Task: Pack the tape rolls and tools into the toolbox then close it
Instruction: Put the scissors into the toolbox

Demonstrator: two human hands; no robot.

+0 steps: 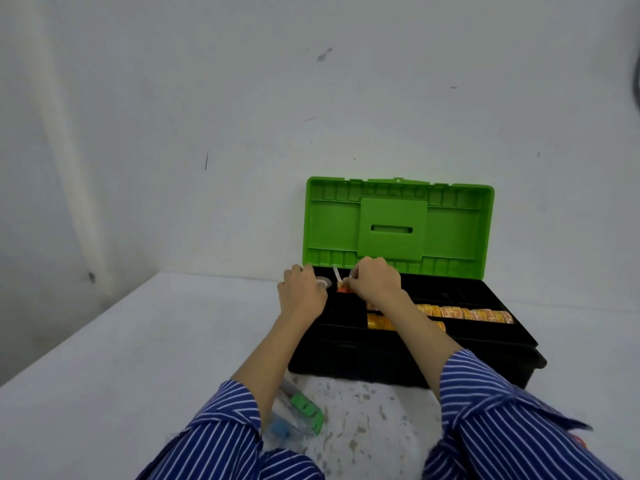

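Note:
A black toolbox (363, 362) stands on the table with its green lid (398, 226) raised against the wall. Several orange-yellow tape rolls (467, 312) lie in rows in its top tray. My left hand (301, 292) curls around a small clear tape roll (323, 281) at the tray's far left corner. My right hand (375, 280) pinches a small orange and white item (343, 287) just beside it, over the same corner. Near my left sleeve a clear tool with a green part (304, 410) lies on the table.
The white table (138, 341) ends at a left edge running diagonally. A white wall (242, 116) stands right behind the toolbox. The tabletop in front of the box is stained with specks. A small orange thing (581, 441) peeks out by my right sleeve.

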